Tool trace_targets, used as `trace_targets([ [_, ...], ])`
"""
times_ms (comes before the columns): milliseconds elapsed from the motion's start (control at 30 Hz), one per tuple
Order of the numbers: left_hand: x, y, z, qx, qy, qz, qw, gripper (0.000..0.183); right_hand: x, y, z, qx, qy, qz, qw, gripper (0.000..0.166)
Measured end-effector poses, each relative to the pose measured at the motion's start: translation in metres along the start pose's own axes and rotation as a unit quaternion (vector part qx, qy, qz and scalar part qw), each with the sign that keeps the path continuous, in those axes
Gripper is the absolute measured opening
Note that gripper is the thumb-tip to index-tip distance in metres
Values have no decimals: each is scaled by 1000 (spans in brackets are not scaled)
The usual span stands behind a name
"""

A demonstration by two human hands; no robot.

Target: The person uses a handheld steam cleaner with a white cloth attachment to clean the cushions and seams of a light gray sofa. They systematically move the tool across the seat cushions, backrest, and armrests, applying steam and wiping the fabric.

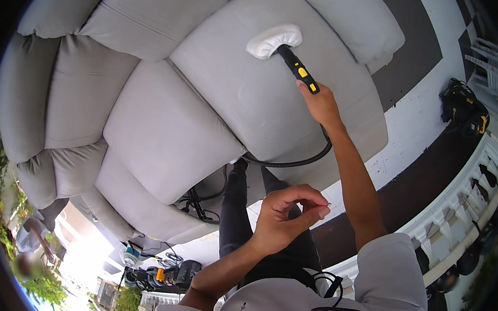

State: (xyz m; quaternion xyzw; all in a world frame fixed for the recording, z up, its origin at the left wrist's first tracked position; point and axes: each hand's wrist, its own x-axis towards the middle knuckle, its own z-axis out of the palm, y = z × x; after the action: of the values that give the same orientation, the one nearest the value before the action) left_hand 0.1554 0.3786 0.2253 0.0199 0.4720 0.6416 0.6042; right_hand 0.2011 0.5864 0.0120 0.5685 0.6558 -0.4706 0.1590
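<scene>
My right hand (321, 106) grips the black handle of a handheld steam cleaner (291, 61) with yellow buttons. Its head wears a white gathered cloth cover (274, 40), which rests on the grey sofa's seat cushion (236, 83). A black corrugated hose (292, 163) runs from beneath that hand back toward my feet. Closer to my body, my left hand (287, 215) is raised over my lap, thumb and forefinger pinched together. Between those fingertips shows a tiny speck, too small to identify.
Beside the sofa's left end, several tools and coiled cables (164, 272) lie on the floor. A black bag (464, 106) sits at the right near a white balustrade (446, 229). Another person (33, 237) is at the far left. Under the sofa's raised footrest is a black metal mechanism (198, 203).
</scene>
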Motion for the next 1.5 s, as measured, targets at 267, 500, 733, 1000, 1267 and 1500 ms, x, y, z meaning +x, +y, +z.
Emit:
trace_targets([
  [267,-42,-215,-134,340,171,-256,888,47,-51,74,11,57,83,9,995,43],
  [500,21,-249,-100,571,140,-101,802,66,147,-124,-19,-15,77,19,997,68],
  [733,18,-220,-101,373,110,-178,904,35,-28,48,8,36,62,2,997,45],
  [1000,-106,-272,-139,459,107,-325,820,33,-39,33,74,-131,-18,-130,983,50],
  [1267,-105,-200,-179,482,171,-267,817,29,-8,-89,131,-90,-50,-126,987,50],
  [1500,-115,-236,-205,398,240,-282,839,24,-161,216,53,-165,-1,-138,977,48],
])
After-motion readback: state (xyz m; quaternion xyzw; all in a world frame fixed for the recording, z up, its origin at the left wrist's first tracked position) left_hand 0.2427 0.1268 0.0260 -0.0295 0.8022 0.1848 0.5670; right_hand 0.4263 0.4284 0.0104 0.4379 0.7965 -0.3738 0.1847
